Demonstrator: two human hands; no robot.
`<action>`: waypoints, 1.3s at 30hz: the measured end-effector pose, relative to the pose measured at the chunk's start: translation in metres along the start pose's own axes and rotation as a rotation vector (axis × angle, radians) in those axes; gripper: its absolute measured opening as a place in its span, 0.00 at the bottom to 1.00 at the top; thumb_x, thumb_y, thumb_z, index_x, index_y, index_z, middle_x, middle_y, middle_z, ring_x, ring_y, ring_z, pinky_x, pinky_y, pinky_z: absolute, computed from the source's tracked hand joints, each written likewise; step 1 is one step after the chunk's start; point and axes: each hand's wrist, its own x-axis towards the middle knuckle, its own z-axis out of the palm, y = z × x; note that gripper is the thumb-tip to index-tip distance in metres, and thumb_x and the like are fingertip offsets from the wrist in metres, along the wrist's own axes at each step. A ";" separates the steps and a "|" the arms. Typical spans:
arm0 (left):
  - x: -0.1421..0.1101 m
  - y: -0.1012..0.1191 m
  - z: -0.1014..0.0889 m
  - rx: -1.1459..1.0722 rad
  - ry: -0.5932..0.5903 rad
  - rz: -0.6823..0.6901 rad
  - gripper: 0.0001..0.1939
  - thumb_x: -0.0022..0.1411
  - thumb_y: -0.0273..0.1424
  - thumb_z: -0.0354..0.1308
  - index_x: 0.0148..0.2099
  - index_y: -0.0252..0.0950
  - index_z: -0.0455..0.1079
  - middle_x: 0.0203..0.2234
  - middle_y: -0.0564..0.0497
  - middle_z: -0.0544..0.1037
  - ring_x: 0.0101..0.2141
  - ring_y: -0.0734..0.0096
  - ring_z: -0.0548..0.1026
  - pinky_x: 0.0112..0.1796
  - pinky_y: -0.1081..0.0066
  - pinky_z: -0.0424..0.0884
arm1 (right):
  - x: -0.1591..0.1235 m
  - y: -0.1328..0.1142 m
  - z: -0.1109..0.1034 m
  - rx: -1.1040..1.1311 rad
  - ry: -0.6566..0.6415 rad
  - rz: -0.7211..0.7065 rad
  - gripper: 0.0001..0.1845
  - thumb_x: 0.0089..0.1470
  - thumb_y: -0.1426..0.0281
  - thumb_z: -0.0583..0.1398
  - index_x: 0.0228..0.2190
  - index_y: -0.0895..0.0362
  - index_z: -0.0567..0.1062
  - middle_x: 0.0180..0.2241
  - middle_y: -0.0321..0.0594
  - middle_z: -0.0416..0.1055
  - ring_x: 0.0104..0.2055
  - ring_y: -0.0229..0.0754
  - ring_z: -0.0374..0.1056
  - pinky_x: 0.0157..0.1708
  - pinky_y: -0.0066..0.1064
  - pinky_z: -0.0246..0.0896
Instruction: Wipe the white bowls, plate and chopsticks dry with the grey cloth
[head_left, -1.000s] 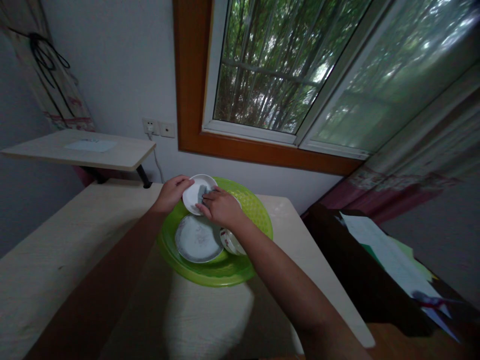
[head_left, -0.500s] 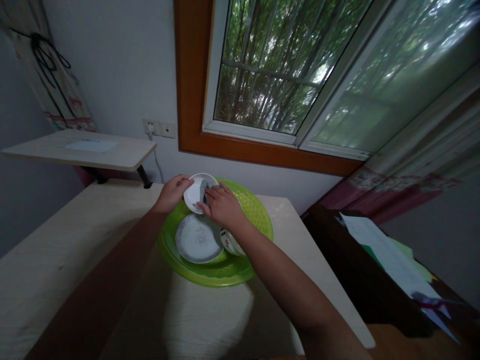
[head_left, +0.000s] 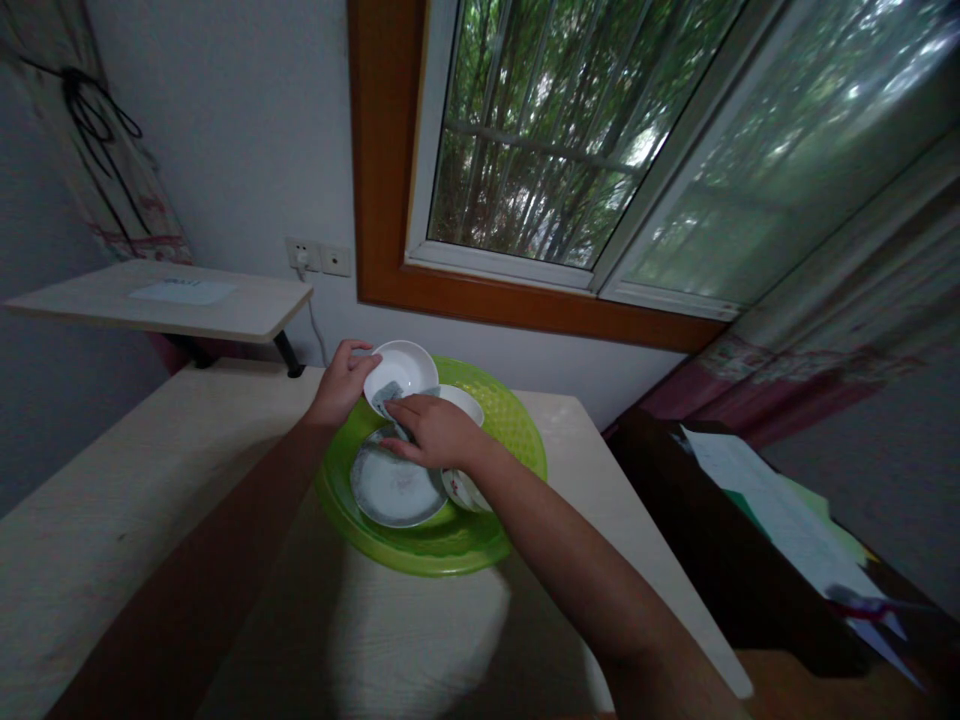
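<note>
My left hand [head_left: 343, 384] grips the left rim of a small white bowl [head_left: 409, 366], tilted above the back left of a green plastic basin [head_left: 525, 420]. My right hand [head_left: 433, 428] presses a grey cloth [head_left: 386, 394] against the bowl's near inner side, its fingers bent over the cloth. Below lies a white plate [head_left: 397, 492] with a grey rim and a faint flower pattern. Partly under my right wrist sits a patterned bowl [head_left: 463, 490]. Another white bowl [head_left: 463, 402] shows behind my right hand.
The basin stands on a pale wooden table [head_left: 420, 640]. A raised shelf [head_left: 255, 315] with a paper label is at the left back. Behind are a wall socket [head_left: 302, 254] and a window. To the right, papers [head_left: 772, 510] lie on a dark piece of furniture.
My right hand has moved with the cloth from the bowl's middle toward its near edge. The bowl has turned a little in my left hand, uncovering the white bowl behind.
</note>
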 end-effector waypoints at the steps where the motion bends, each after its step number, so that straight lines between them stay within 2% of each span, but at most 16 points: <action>1: 0.000 0.000 0.000 -0.008 0.003 -0.006 0.22 0.58 0.44 0.63 0.51 0.40 0.68 0.31 0.53 0.76 0.31 0.64 0.75 0.31 0.69 0.66 | -0.001 0.000 0.002 0.033 0.016 -0.011 0.34 0.69 0.51 0.55 0.62 0.63 0.68 0.59 0.55 0.73 0.59 0.52 0.71 0.59 0.41 0.63; 4: 0.001 0.000 0.000 -0.008 -0.002 -0.012 0.21 0.57 0.43 0.62 0.50 0.40 0.68 0.31 0.53 0.76 0.31 0.64 0.75 0.32 0.68 0.67 | -0.002 0.001 0.005 0.087 0.033 -0.030 0.38 0.67 0.51 0.57 0.66 0.65 0.62 0.65 0.58 0.66 0.64 0.52 0.67 0.61 0.41 0.63; 9: 0.002 0.000 0.001 0.028 0.016 0.003 0.20 0.57 0.44 0.62 0.48 0.40 0.69 0.31 0.53 0.76 0.33 0.63 0.76 0.33 0.68 0.68 | -0.001 -0.002 0.002 0.040 0.002 0.008 0.37 0.67 0.50 0.56 0.65 0.64 0.63 0.61 0.57 0.70 0.59 0.53 0.72 0.57 0.39 0.65; 15: 0.000 0.004 0.001 0.020 0.031 -0.009 0.20 0.57 0.44 0.62 0.48 0.39 0.68 0.30 0.52 0.76 0.30 0.64 0.75 0.29 0.69 0.66 | 0.002 -0.003 -0.006 -0.108 -0.034 0.119 0.31 0.68 0.46 0.54 0.52 0.60 0.75 0.47 0.52 0.80 0.48 0.52 0.76 0.48 0.40 0.66; 21: -0.002 0.005 0.002 0.038 0.033 -0.019 0.20 0.56 0.45 0.61 0.47 0.39 0.68 0.31 0.52 0.76 0.30 0.64 0.75 0.28 0.69 0.66 | 0.005 0.000 -0.006 -0.220 -0.023 0.181 0.37 0.65 0.41 0.52 0.42 0.63 0.79 0.43 0.56 0.80 0.48 0.55 0.75 0.56 0.45 0.62; 24: -0.002 0.006 0.001 0.072 0.046 -0.022 0.20 0.56 0.45 0.62 0.46 0.39 0.69 0.31 0.52 0.76 0.31 0.64 0.75 0.28 0.69 0.66 | 0.005 -0.001 -0.006 -0.209 -0.038 0.191 0.38 0.64 0.40 0.52 0.40 0.63 0.80 0.41 0.56 0.80 0.46 0.55 0.75 0.52 0.44 0.64; 27: -0.001 0.005 0.001 0.082 0.042 -0.028 0.19 0.56 0.44 0.62 0.46 0.39 0.70 0.30 0.52 0.76 0.30 0.63 0.75 0.28 0.69 0.65 | 0.003 -0.002 -0.006 -0.135 -0.059 0.165 0.36 0.66 0.42 0.52 0.43 0.62 0.80 0.41 0.54 0.80 0.46 0.53 0.76 0.49 0.40 0.66; 30: -0.001 0.005 0.001 0.077 0.027 -0.023 0.19 0.56 0.45 0.62 0.46 0.40 0.70 0.30 0.52 0.76 0.31 0.63 0.74 0.29 0.68 0.66 | 0.002 -0.002 -0.003 -0.030 -0.035 0.111 0.33 0.68 0.45 0.53 0.52 0.61 0.76 0.48 0.52 0.80 0.50 0.51 0.76 0.51 0.37 0.66; 34: -0.001 0.006 0.001 0.070 -0.016 -0.005 0.19 0.56 0.45 0.61 0.45 0.40 0.71 0.30 0.52 0.76 0.32 0.63 0.74 0.32 0.68 0.67 | 0.002 -0.002 0.003 0.058 0.014 0.038 0.36 0.68 0.48 0.55 0.64 0.62 0.67 0.59 0.54 0.73 0.59 0.50 0.72 0.58 0.38 0.64; 39: 0.000 0.004 0.002 0.103 -0.144 0.065 0.16 0.56 0.45 0.61 0.40 0.39 0.74 0.30 0.53 0.76 0.34 0.64 0.74 0.37 0.68 0.68 | 0.005 -0.005 0.009 0.008 0.033 0.023 0.38 0.70 0.50 0.53 0.67 0.64 0.62 0.66 0.58 0.64 0.68 0.52 0.63 0.67 0.44 0.55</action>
